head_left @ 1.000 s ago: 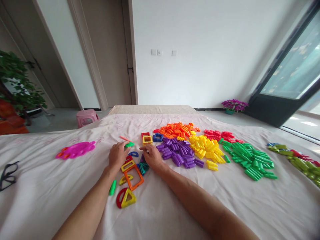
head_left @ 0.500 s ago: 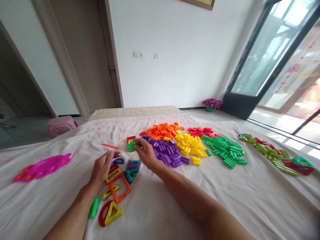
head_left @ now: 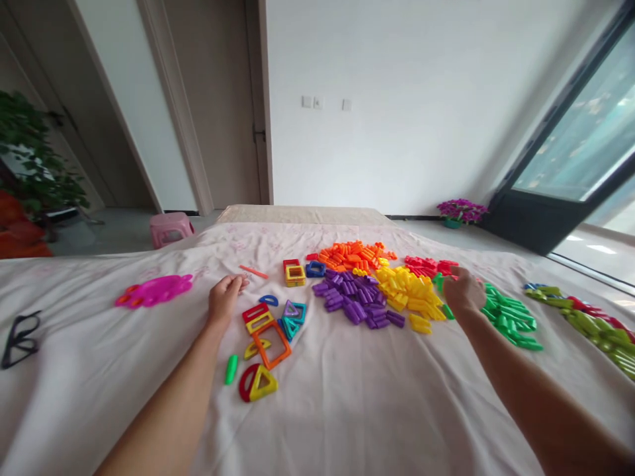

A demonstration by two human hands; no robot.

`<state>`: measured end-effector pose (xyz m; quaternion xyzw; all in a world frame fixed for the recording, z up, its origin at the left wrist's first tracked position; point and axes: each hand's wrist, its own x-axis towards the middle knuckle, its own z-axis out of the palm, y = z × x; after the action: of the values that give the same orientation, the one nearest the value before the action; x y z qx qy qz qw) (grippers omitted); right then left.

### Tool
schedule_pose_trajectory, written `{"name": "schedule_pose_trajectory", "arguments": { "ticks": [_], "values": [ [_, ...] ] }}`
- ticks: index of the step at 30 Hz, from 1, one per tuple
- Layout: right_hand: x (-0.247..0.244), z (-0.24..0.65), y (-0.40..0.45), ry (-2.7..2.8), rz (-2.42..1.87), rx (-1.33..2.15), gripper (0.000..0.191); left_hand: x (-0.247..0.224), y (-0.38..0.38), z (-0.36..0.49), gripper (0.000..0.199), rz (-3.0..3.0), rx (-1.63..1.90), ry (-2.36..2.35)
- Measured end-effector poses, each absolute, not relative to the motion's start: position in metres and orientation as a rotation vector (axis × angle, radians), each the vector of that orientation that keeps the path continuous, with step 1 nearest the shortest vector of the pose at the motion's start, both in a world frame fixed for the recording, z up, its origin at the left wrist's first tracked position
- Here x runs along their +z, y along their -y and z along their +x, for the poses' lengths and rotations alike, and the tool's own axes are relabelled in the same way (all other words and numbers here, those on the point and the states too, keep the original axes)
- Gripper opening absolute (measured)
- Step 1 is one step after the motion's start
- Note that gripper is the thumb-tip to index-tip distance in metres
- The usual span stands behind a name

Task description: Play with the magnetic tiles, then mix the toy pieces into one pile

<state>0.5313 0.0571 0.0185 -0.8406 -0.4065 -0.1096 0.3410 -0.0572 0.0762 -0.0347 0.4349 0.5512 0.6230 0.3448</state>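
My right hand (head_left: 464, 294) is reached out to the right, its back up, over the near left edge of the green pile (head_left: 508, 317) of short plastic pieces. Its fingers curl downward and hide whatever is under them. My left hand (head_left: 225, 294) rests on the white cloth (head_left: 347, 410) with loosely bent fingers and nothing in it, just left of a cluster of flat frame shapes (head_left: 268, 334). A thin orange stick (head_left: 253, 272) lies just beyond its fingertips. Yellow (head_left: 409, 291), purple (head_left: 354, 301), orange (head_left: 354, 254) and red (head_left: 426, 266) piles lie between my hands.
A single green piece (head_left: 231, 369) lies near my left forearm. A pink toy (head_left: 156, 291) and black glasses (head_left: 17, 337) are at the left. A row of mixed pieces (head_left: 590, 324) runs along the right. Behind stand a pink stool (head_left: 171, 228), a plant (head_left: 30, 158) and a flowerpot (head_left: 461, 211).
My right hand, which held a green piece by the frame shapes, has swung right to the green pile. My left hand has shifted a little away from the shapes. The view turned back left.
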Motion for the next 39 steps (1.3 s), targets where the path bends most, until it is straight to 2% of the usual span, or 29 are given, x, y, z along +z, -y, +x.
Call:
{"name": "schedule_pose_trajectory", "arguments": {
  "ticks": [3,7,10,13,18,22,26,30,36,39],
  "values": [
    [0.022,0.485,-0.052,1.184,-2.049,-0.212,0.038,-0.034,-0.078,-0.058,0.033,1.06,1.627,-1.363],
    [0.038,0.332,-0.032,1.713,-1.378,0.277,0.023,-0.031,-0.079,-0.065,0.034,0.947,1.625,-1.246],
    [0.046,0.211,-0.001,2.231,-0.822,0.536,0.023,-0.028,-0.076,-0.073,0.034,0.87,1.621,-1.16],
    [0.043,0.132,0.025,2.577,-0.449,0.475,0.027,-0.024,-0.072,-0.08,0.03,0.813,1.598,-1.088],
    [0.023,0.093,0.029,2.903,-0.296,0.236,0.023,-0.02,-0.072,-0.087,0.02,0.728,1.585,-1.016],
    [0.021,0.104,0.026,2.788,-0.448,0.178,0.017,-0.02,-0.076,-0.086,0.021,0.732,1.568,-1.024],
    [0.031,0.152,0.021,2.553,-0.69,0.257,0.018,-0.021,-0.077,-0.084,0.025,0.768,1.581,-1.08],
    [0.03,0.25,-0.002,2.222,-1.112,0.245,0.025,-0.025,-0.078,-0.079,0.03,0.866,1.605,-1.166],
    [0.029,0.441,-0.035,1.661,-1.776,-0.236,0.03,-0.032,-0.079,-0.064,0.031,1.101,1.574,-1.329],
    [0.035,0.506,-0.037,1.418,-2.044,-0.332,0.032,-0.031,-0.076,-0.058,0.029,1.215,1.507,-1.356]
  ]
}}
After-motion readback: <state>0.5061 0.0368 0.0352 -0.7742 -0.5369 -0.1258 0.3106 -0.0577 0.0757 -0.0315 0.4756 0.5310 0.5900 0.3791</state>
